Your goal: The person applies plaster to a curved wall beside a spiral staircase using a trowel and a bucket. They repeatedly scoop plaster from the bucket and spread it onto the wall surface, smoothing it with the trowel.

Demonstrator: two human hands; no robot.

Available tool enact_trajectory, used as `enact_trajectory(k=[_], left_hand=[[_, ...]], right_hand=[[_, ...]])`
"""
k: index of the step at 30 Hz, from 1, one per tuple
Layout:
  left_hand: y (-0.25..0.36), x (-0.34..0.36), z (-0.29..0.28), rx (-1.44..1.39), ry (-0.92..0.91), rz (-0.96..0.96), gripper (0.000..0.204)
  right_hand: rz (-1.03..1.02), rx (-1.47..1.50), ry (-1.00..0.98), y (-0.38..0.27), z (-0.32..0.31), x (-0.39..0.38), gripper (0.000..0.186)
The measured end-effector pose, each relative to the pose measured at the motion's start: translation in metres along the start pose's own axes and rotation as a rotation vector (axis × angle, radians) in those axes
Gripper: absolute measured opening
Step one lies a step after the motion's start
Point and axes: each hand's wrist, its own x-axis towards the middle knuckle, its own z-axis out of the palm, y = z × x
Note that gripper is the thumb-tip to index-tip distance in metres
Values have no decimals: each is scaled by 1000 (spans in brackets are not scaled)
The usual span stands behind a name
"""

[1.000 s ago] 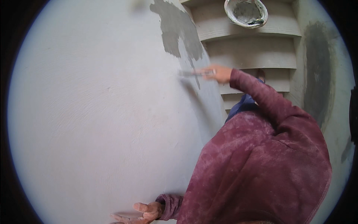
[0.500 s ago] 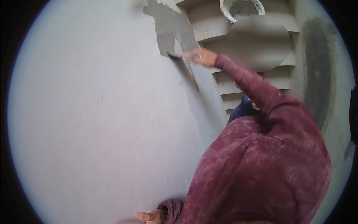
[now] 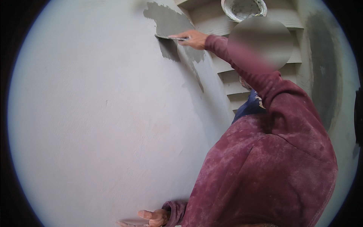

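My right hand is closed round the handle of a flat plastering trowel. The blade is seen almost edge-on against the pale wall. Around it spreads a ragged patch of grey plaster, darker just below the blade, where shadow and plaster are hard to tell apart. A thin grey streak tapers off below my hand. At the lower edge my left hand is beside the wall, its thumb and fingers stretched out and holding nothing; whether it touches the wall is unclear, as the frame edge cuts it off.
Stairs run along the right side of the wall. On an upper part of them stands a white bucket with grey smears inside. A blurred disc covers some of the steps and my sleeve. A dark grey strip marks the far right wall.
My right hand has moved the trowel upward and slightly left across the plaster. The pale gap in the patch looks different. More of my left hand's stretched fingers shows.
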Motion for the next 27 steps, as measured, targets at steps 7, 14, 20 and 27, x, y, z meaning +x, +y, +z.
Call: enact_trajectory(k=[7,14,20,27], left_hand=[[-26,0,6,-5,-11,192,61],[-2,3,-8,175,-47,94,65],[4,-6,-8,98,-80,-46,71],[-6,4,-4,91,12,44,65]], right_hand=[[36,237,-402,-43,59,-125,45],[189,199,103,-18,17,-57,44],[169,-1,72,-4,-19,30,45],[71,97,-461,-47,35,-87,45]])
